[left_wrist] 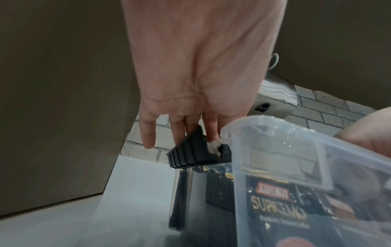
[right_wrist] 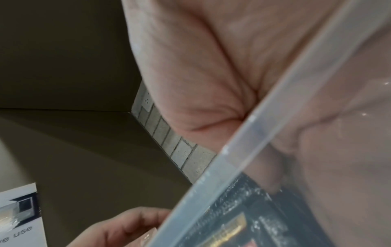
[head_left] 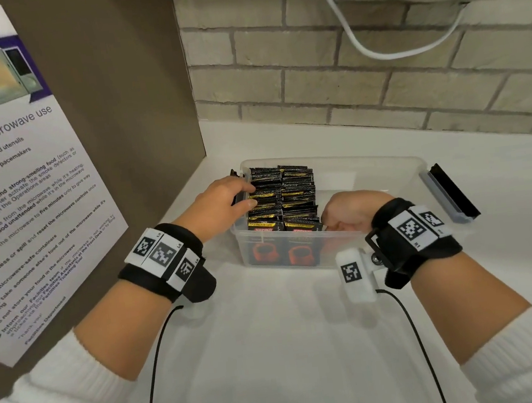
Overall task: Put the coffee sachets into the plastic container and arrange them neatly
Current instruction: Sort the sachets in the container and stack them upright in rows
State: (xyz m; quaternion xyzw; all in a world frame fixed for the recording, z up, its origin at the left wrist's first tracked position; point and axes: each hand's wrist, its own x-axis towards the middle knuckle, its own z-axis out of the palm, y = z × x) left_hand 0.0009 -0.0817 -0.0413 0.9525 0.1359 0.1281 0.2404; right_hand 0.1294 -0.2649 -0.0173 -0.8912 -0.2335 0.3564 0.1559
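Right hand (head_left: 350,211) curled inside plastic container (head_left: 386,167); left hand (head_left: 221,203), fingers straight, touches coffee sachets (head_left: 282,196).

Between the hands, the plastic container (head_left: 386,167) is clear and smooth; its coffee sachets (head_left: 282,196) are glossy black foil. Under the wrists the counter (head_left: 291,347) looks matt white, behind it rough pale brick (head_left: 376,72)

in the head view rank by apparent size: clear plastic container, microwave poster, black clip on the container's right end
1. White microwave-use poster, though it sits nearer the camera.
2. Clear plastic container.
3. Black ribbed clip, clearly smallest.
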